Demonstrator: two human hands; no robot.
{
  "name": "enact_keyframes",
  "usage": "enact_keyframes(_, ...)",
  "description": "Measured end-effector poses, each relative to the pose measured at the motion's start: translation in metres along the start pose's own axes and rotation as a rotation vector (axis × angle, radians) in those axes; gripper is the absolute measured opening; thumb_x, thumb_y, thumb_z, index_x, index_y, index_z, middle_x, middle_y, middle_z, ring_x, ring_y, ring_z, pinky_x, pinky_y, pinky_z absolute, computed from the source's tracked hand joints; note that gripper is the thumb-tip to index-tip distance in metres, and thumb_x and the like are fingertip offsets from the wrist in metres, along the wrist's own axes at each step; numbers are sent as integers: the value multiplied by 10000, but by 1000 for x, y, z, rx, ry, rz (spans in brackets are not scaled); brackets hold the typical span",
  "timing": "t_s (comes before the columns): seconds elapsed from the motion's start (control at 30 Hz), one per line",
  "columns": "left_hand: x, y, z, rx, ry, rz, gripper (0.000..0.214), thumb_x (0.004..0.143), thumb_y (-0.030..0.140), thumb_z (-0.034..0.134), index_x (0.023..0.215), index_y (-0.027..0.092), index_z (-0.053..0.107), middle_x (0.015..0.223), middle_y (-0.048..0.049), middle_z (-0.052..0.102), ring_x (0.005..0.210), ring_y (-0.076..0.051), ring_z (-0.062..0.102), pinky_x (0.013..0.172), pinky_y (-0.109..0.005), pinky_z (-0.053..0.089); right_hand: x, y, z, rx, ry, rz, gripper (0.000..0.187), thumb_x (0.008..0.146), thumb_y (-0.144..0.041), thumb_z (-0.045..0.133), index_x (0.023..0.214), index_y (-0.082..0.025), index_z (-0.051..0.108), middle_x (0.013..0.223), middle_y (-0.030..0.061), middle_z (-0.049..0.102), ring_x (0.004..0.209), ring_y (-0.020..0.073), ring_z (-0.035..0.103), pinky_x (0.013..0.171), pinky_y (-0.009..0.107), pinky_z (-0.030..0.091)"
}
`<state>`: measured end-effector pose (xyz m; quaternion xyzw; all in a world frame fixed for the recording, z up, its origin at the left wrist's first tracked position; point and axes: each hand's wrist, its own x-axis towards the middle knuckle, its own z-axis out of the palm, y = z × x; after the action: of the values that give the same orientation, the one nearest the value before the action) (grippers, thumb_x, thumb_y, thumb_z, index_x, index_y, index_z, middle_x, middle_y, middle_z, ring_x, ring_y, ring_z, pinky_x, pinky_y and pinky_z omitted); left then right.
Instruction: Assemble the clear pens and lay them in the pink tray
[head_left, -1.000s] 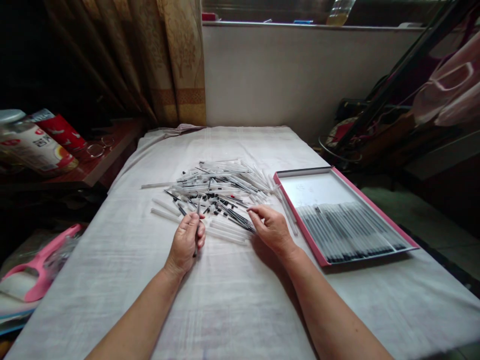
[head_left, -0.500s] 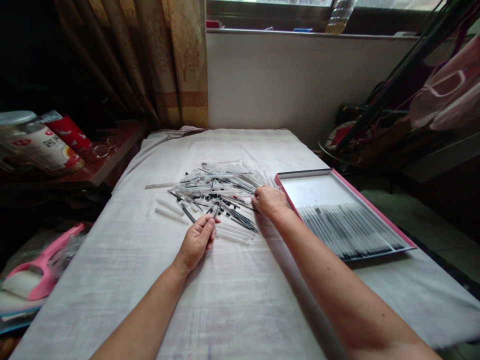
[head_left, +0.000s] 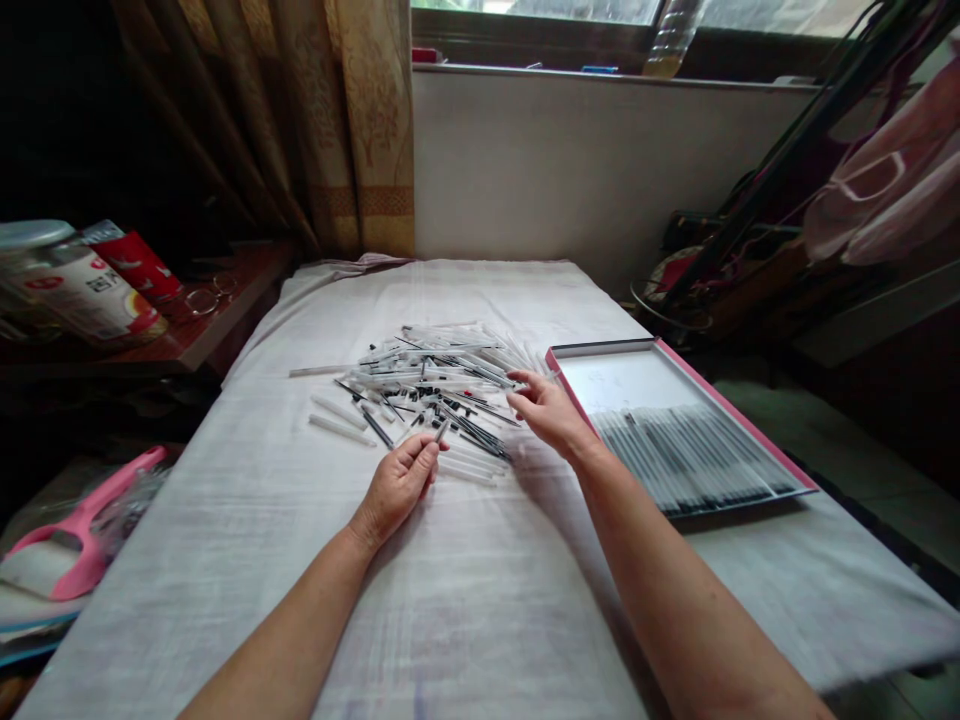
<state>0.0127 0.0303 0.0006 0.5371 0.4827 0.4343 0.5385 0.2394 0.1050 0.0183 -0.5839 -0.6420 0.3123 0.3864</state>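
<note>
My left hand (head_left: 401,490) is closed around a pen (head_left: 442,431). Only a short greyish end sticks out past the thumb, and the palm hides the rest. Just beyond it lies a loose pile of pen parts (head_left: 427,365): clear whitish barrels, thin dark refills and small black pieces, with one red bit among them. At the pile's right side hovers my right hand (head_left: 551,410), its thumb and forefinger apart and nothing visible between them. Right of that hand, a shallow box with pink edges (head_left: 739,415) holds a row of clear pens with dark ends (head_left: 682,460).
A white cloth (head_left: 480,600) covers the table. On a brown side table at left are a plastic jar (head_left: 82,295), a red packet (head_left: 142,265) and glasses (head_left: 211,294). A pink-handled object (head_left: 90,530) sits below. A curtain (head_left: 337,130) hangs behind.
My right hand has drawn slightly right and its fingers have parted. My left hand has moved a little to the right and nearer, with the pen end tilted more to the right.
</note>
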Motion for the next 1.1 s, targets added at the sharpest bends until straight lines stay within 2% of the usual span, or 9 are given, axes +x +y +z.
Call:
enact_keyframes(0.07, -1, -1, 0, 32, -29, -1, 463, 832, 589, 554, 970, 154, 637, 550, 60, 459, 433, -67, 370, 418, -185, 269, -18, -5, 6, 247, -52, 102, 411, 777, -340, 576, 1133, -153, 659, 672, 6, 639, 562, 124, 565, 497, 232, 419)
enact_keyframes(0.17, -1, -3, -1, 83, -71, -4, 465, 854, 569, 530, 1012, 148, 650, 574, 51, 465, 459, -72, 382, 437, -189, 285, -40, -17, 19, 554, -24, 240, 399, 690, -442, 679, 984, -172, 677, 738, 18, 665, 588, 119, 578, 435, 196, 352)
enact_keyframes(0.3, -1, -3, -4, 159, -114, 1, 460, 865, 528, 529, 1076, 143, 666, 600, 43, 482, 491, -78, 386, 473, -197, 318, -49, -24, 33, 770, -22, 373, 407, 567, -454, 786, 825, -169, 652, 770, 45, 714, 584, 125, 600, 429, 184, 329)
enact_keyframes(0.53, -1, 3, -4, 219, -165, -10, 399, 838, 431, 576, 1079, 141, 706, 633, 24, 521, 536, -87, 422, 513, -200, 361, -49, -22, 33, 777, -59, 348, 331, 595, -401, 769, 817, -170, 690, 680, 8, 681, 529, 90, 526, 424, 190, 283)
enact_keyframes(0.73, 0, 1, -4, 243, -168, -20, 405, 836, 399, 578, 1115, 137, 710, 613, 20, 545, 539, -92, 458, 527, -198, 397, -51, -24, 31, 738, -96, 315, 275, 626, -375, 745, 802, -173, 682, 685, -5, 658, 559, 92, 515, 469, 210, 356)
enact_keyframes(0.87, 0, 1, -4, 260, -183, -1, 408, 844, 398, 574, 1144, 155, 707, 656, 1, 622, 602, -119, 542, 584, -215, 457, -52, -23, 30, 709, -140, 283, 260, 624, -359, 745, 795, -173, 685, 685, -14, 652, 554, 86, 507, 505, 223, 395)
enact_keyframes(1.0, 2, 1, -5, 331, -233, 44, 370, 858, 371, 567, 1150, 194, 711, 843, -35, 736, 846, -193, 656, 774, -271, 507, -52, -22, 25, 638, -202, 244, 267, 620, -324, 746, 832, -167, 705, 695, -18, 657, 550, 80, 507, 543, 234, 415)
enact_keyframes(1.1, 3, -1, -6, 389, -279, 82, 357, 886, 373, 544, 1157, 207, 708, 1032, -48, 748, 963, -214, 670, 873, -290, 493, -53, -20, 20, 579, -304, 266, 277, 650, -314, 733, 879, -159, 709, 689, -11, 664, 551, 87, 529, 537, 231, 417)
